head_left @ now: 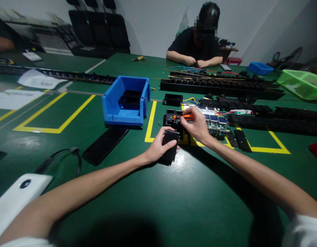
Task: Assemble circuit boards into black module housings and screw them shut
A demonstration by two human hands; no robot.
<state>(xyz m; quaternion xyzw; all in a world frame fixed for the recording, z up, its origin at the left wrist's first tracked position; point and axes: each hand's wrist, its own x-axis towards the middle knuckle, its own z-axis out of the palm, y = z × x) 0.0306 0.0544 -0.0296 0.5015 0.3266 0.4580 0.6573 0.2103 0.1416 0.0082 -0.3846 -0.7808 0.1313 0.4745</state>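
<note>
My left hand [160, 145] is wrapped round a black rectangular case [171, 145], tilted just above the green table. My right hand [197, 123] is closed on an orange-handled tool [184, 117]; its tip points left over a black compartmented part [170, 116], and I cannot tell whether they touch. To the right of that hand lie several small circuit boards with screens [217, 120]. Two flat black pieces, one of them a dark strip [242, 140], are beside these boards. A small open black box [173, 99] stands behind the right hand.
A blue bin [124, 120] holding black parts stands left of my hands, with a black phone-like slab [105, 145] before it. A white device [24, 192] is at near left. Long black assemblies [220, 87] and a green basket [302, 84] lie beyond. Another person [197, 44] sits opposite.
</note>
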